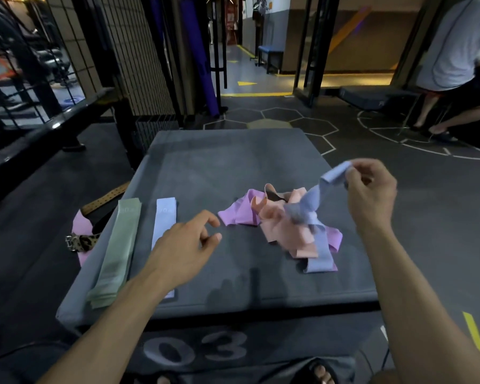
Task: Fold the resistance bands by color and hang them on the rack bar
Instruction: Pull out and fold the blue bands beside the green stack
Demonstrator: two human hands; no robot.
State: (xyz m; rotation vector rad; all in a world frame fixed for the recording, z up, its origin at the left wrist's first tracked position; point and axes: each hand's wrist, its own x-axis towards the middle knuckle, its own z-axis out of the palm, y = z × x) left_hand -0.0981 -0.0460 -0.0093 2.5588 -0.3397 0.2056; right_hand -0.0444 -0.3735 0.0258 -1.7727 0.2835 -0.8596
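Sorting step: your right hand (372, 189) pinches the lavender band (313, 200) out of the tangled pile (277, 220); left hand (186, 245) hovers empty, loosely curled, left of the pile. Next: pull free, fold.

Dim gym: dark floor (288, 120) with white hexagon lines, tiled pillar (133, 51), blue bench (270, 52) down the corridor.

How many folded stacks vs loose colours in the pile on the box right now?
Folded stacks laid flat: 2, a green stack and a pale blue stack.
Loose colours in the tangled pile: 3, purple, peach and blue-grey; the right hand pinches one end of the blue-grey band.
Total: 5 colour groups. The number of bands in each cannot be told.
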